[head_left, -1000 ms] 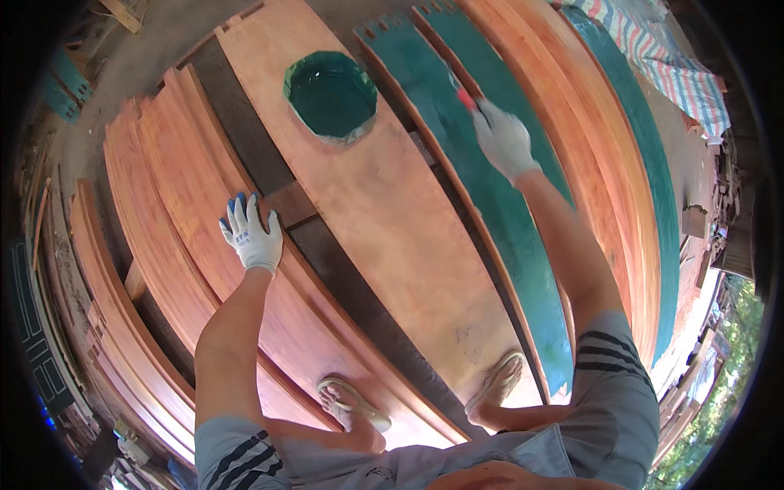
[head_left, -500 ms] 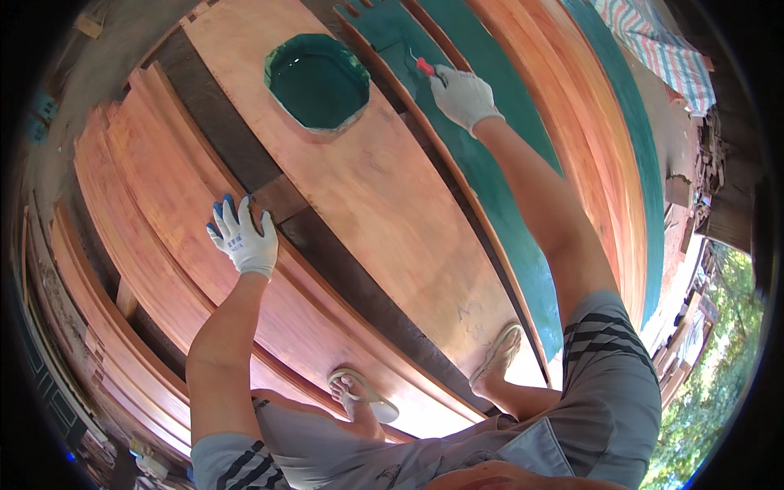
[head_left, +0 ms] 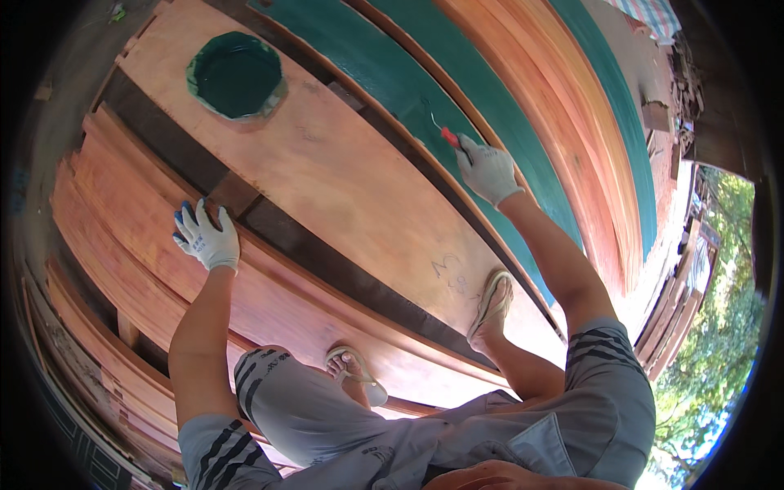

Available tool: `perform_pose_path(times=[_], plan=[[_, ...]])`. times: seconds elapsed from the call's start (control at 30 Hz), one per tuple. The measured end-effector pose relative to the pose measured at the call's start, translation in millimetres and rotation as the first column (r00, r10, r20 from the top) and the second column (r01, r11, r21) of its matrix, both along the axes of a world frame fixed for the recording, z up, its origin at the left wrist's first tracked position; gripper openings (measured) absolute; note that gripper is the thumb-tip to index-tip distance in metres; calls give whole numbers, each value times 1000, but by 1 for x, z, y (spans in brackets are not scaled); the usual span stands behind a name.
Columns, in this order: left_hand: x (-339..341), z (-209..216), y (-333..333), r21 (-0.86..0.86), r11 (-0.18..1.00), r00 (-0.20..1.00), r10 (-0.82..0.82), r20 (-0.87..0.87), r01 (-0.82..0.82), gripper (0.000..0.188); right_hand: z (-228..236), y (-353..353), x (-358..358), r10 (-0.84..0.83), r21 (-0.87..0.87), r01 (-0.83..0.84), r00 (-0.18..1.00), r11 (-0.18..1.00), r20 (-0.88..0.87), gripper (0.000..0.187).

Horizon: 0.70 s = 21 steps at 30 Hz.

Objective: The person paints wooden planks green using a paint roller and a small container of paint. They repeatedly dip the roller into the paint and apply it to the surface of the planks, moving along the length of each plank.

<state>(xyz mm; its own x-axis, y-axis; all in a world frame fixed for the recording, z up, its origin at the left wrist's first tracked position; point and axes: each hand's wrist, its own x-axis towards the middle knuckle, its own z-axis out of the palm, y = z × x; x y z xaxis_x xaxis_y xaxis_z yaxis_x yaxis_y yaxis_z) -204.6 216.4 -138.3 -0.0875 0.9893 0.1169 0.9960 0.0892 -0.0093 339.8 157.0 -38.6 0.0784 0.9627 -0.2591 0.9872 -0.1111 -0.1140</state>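
Observation:
My right hand [head_left: 488, 170], in a white work glove, is closed round the red handle of a small paint roller [head_left: 450, 136]. The roller's thin wire frame reaches forward over a green-painted board [head_left: 359, 69]; its head is hard to make out against the green. On the left, my gloved left hand [head_left: 208, 237], with blue fingertips, lies with fingers spread on a bare reddish wooden board [head_left: 151, 212]. Between the hands runs an unpainted board [head_left: 343, 175]. An octagonal tub [head_left: 235, 75] of dark green paint stands on its far part.
My sandalled feet [head_left: 494, 302] rest on the boards. Dark gaps [head_left: 294, 237] separate several boards. More bare planks [head_left: 563, 122] and a green strip [head_left: 621, 106] lie to the right. A striped sheet [head_left: 653, 16] is at the far right, with stacked wood [head_left: 674, 302] nearer.
My right hand has drawn the roller nearer along the green board. The view has shifted, so the tub appears further left. My left hand still rests on the bare board.

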Motion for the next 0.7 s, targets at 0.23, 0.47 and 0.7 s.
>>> perform_pose_path(times=[0.23, 0.47, 0.7], plan=[[-11, -6, 1, 25, 1000, 999, -15, -40, 16, 50, 13, -149, 51, -122, -99, 126, 992, 987, 38, 26], [-7, -7, 5, 14, 1000, 1000, -11, -17, 12, 52, 43, -274, 97, -370, -65, 369, 929, 927, 1, 34], [12, 15, -4, -84, 996, 1000, -1, 31, 4, 61, 133, -247, 96, -701, 58, 705, 709, 707, -74, 40]])
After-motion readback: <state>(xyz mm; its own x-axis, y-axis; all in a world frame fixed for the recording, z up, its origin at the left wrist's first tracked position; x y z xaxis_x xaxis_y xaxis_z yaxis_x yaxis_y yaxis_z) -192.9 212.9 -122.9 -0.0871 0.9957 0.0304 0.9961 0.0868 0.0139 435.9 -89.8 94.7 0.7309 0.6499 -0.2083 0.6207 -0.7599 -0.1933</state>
